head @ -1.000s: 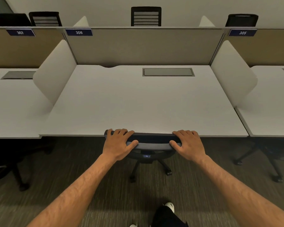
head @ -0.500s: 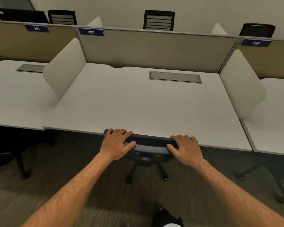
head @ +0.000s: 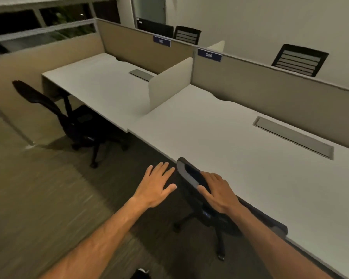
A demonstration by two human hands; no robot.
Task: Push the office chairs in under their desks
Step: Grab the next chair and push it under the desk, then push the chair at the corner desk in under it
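Note:
A black office chair (head: 191, 174) stands tucked against the front edge of the white desk (head: 240, 150) labelled 306, its seat hidden under the top. My right hand (head: 218, 190) lies flat on top of the chair's backrest, fingers extended rather than curled around it. My left hand (head: 157, 186) hovers just left of the backrest, fingers spread, touching nothing. A second black chair (head: 54, 113) stands pulled out at an angle in front of the neighbouring desk (head: 97, 87) at the left, its back turned away from the desk.
A low white divider (head: 169, 83) separates the two desks. Tan partition panels (head: 260, 91) run behind them, with two chair backs (head: 299, 60) beyond. Windows and a tan end panel (head: 14, 67) close the left side. Carpet lies open between me and the left chair.
The view has swung left, bringing the neighbouring desk and its pulled-out chair into sight. My left hand has come off the backrest and opened. My right hand stays on it.

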